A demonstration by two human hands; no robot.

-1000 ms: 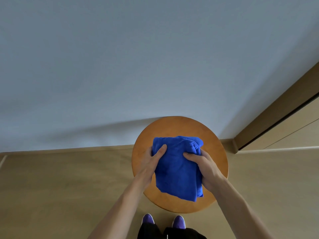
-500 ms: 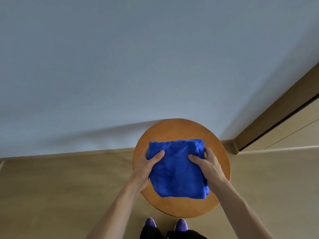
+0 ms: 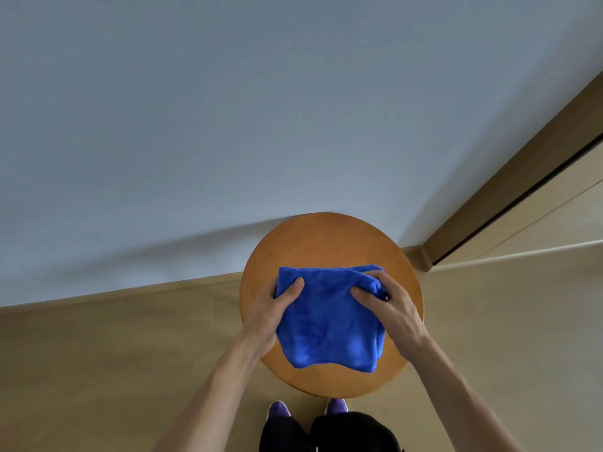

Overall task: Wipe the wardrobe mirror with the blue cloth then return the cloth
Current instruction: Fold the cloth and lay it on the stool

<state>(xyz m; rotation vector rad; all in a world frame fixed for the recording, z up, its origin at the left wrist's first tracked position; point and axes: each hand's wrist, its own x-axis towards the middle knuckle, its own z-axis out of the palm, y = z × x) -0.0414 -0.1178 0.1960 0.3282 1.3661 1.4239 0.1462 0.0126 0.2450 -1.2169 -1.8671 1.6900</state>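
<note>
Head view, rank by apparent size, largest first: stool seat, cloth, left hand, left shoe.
1. stool seat
2. cloth
3. left hand, though it is partly hidden under the cloth
4. left shoe, though only its toe shows

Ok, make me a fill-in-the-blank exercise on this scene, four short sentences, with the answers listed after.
1. The folded cloth is ____ in colour.
2. The wooden stool under it has a ____ seat.
3. The left hand and the right hand each press a ____ on top of the cloth.
4. The shoes at the bottom edge are ____.

Missing words: blue; round; thumb; purple.
</note>
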